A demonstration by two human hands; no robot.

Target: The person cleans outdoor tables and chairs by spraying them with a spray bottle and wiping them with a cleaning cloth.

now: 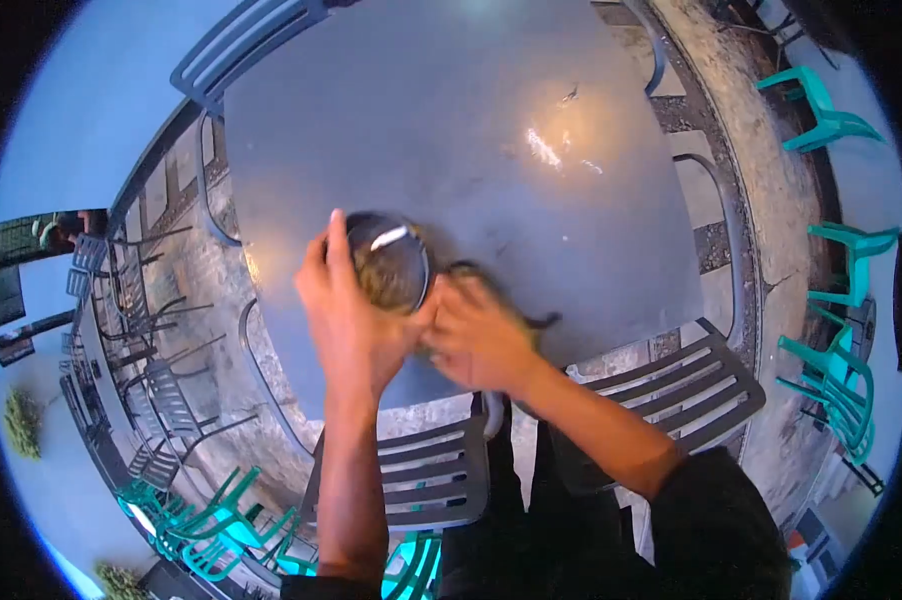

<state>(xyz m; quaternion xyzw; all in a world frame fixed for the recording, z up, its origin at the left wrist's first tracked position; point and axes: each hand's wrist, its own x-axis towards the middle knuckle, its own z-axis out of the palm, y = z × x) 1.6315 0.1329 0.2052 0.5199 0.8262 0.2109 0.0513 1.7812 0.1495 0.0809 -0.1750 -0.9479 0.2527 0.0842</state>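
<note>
My left hand [351, 300] is wrapped round the near-left side of a round, dark-rimmed container [391, 270] with a glossy top and something brownish showing inside. Its kind is not clear. My right hand [471, 330] is pressed close on the right, its fingers curled and smeared by motion near the container's lower edge. What those fingers hold is hidden. A dark, thin, curved piece [544, 321] sticks out to the right of my right hand, and the hand covers the rest of it. Both hands are over the near part of the grey table [451, 110].
Dark slatted chairs [671, 390] stand against the near edge, with another chair [241, 50] at the far left corner. Green plastic chairs [821, 110] are on the right and at lower left. A bright reflection and small marks show on the tabletop.
</note>
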